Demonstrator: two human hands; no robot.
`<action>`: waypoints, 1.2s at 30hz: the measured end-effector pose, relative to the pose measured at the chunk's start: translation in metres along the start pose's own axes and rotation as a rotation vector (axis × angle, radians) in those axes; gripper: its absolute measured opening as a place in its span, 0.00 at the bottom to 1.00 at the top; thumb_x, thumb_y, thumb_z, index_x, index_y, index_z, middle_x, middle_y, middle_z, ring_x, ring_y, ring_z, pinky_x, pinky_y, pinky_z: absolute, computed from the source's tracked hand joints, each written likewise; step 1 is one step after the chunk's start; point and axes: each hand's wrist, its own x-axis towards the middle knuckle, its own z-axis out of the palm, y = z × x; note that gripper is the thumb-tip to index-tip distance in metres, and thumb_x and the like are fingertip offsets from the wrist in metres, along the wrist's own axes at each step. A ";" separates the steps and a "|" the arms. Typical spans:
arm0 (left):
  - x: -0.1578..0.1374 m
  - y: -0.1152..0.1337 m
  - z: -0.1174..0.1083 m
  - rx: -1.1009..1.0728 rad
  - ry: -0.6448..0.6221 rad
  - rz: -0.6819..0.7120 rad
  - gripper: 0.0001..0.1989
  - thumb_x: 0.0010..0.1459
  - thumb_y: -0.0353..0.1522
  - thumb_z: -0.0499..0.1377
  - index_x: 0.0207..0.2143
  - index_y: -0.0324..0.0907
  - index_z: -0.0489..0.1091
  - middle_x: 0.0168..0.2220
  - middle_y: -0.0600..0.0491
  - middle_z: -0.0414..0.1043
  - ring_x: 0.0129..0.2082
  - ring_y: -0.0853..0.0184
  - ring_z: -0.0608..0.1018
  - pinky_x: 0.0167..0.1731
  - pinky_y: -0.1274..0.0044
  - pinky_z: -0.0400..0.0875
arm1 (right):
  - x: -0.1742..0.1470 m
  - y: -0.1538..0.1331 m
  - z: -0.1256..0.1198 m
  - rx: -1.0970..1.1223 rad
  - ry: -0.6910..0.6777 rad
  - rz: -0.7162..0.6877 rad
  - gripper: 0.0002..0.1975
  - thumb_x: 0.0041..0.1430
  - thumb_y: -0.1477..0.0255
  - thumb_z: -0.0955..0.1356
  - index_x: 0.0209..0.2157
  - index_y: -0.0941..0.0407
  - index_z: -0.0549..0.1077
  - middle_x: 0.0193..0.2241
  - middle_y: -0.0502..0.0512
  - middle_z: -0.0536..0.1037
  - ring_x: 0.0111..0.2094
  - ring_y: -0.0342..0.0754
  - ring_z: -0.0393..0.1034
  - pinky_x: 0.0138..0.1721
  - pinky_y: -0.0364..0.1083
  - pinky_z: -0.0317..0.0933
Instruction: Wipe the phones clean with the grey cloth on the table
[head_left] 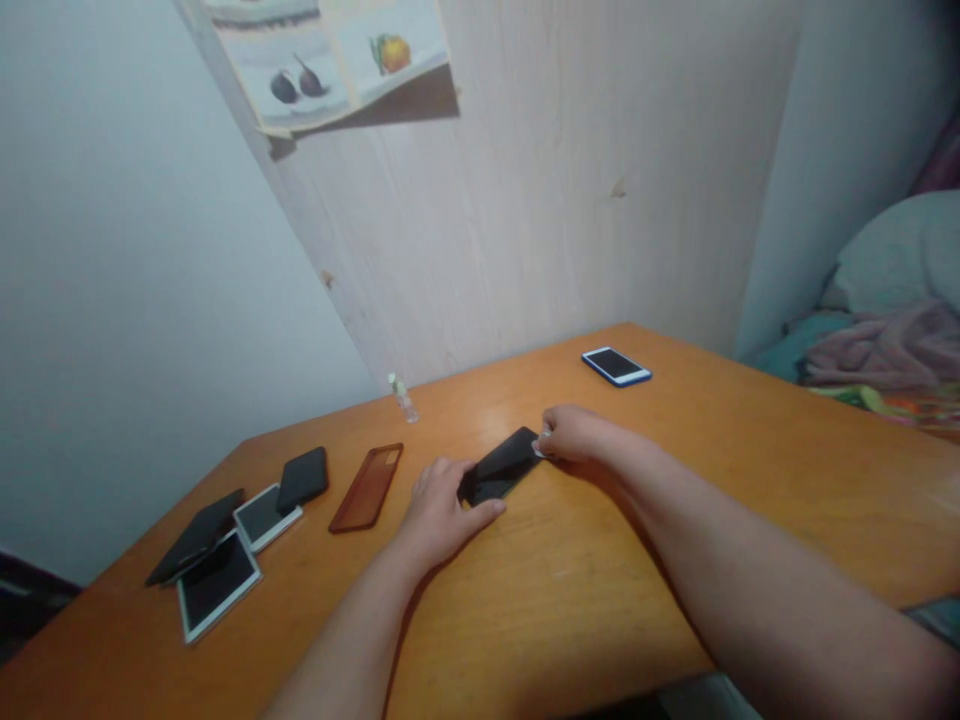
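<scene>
A black phone (501, 467) lies tilted across the middle of the wooden table, its dark glossy screen facing up. My left hand (442, 508) grips its near left end, with the thumb along the front edge and the fingers at the far side. At the opposite end, my right hand (576, 434) is closed in a pinch on a small whitish piece (538, 449), which touches the phone's corner. Whether that piece is cloth or tissue I cannot tell. To the left of my left hand lies a translucent brown phone case (367, 488).
At the left are several dark and white-framed devices, including a black one (304, 478) and a white-framed one (219, 583), partly overlapping. A small clear bottle (403, 398) stands near the wall. A white phone with a blue edge (616, 366) lies at the back right of the table (750, 500).
</scene>
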 end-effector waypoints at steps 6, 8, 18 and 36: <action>0.000 -0.001 0.000 -0.003 -0.003 0.009 0.30 0.54 0.51 0.63 0.53 0.43 0.69 0.45 0.48 0.70 0.46 0.56 0.73 0.45 0.66 0.69 | -0.004 -0.017 0.008 -0.052 -0.017 -0.102 0.13 0.52 0.59 0.71 0.36 0.52 0.77 0.39 0.58 0.81 0.37 0.52 0.74 0.31 0.44 0.60; 0.001 -0.001 -0.001 0.001 -0.004 0.011 0.30 0.55 0.51 0.63 0.53 0.43 0.69 0.44 0.48 0.70 0.46 0.56 0.73 0.45 0.65 0.69 | -0.001 -0.012 0.004 -0.070 0.025 -0.035 0.15 0.54 0.58 0.70 0.39 0.53 0.77 0.41 0.60 0.80 0.40 0.55 0.74 0.33 0.46 0.61; 0.001 0.002 -0.005 -0.007 -0.013 0.020 0.30 0.55 0.52 0.62 0.52 0.42 0.69 0.43 0.48 0.70 0.45 0.56 0.73 0.44 0.66 0.69 | -0.005 -0.020 0.009 -0.064 0.064 -0.085 0.16 0.56 0.57 0.70 0.41 0.52 0.77 0.44 0.60 0.80 0.44 0.55 0.75 0.37 0.46 0.63; 0.001 0.003 -0.004 0.014 -0.009 0.016 0.30 0.55 0.52 0.62 0.52 0.42 0.69 0.42 0.48 0.70 0.45 0.56 0.73 0.44 0.66 0.69 | -0.004 -0.017 0.007 -0.085 0.140 -0.007 0.16 0.61 0.61 0.65 0.44 0.56 0.75 0.47 0.66 0.78 0.47 0.59 0.73 0.40 0.49 0.63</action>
